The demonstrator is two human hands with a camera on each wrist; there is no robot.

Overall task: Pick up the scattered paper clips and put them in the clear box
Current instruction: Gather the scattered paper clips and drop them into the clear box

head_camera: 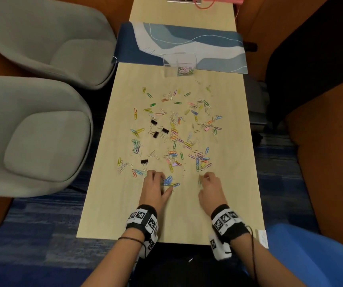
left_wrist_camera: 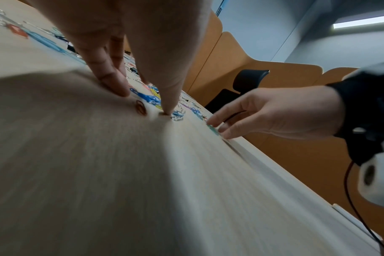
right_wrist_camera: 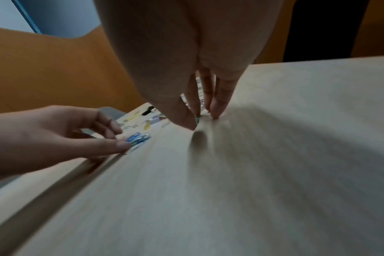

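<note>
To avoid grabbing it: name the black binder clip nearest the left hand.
The lone binder clip just beyond the left hand; the other three cluster farther away.

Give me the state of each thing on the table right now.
clear box: upright, open-topped, some clips inside.
paper clips: most lie scattered on the table.
binder clips: four, lying among them.
left hand: thumb and fingers pinch blue clips on the table.
right hand: pinches a green clip.

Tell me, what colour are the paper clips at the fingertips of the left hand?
Mostly blue paper clips; the right wrist view shows them best.
</note>
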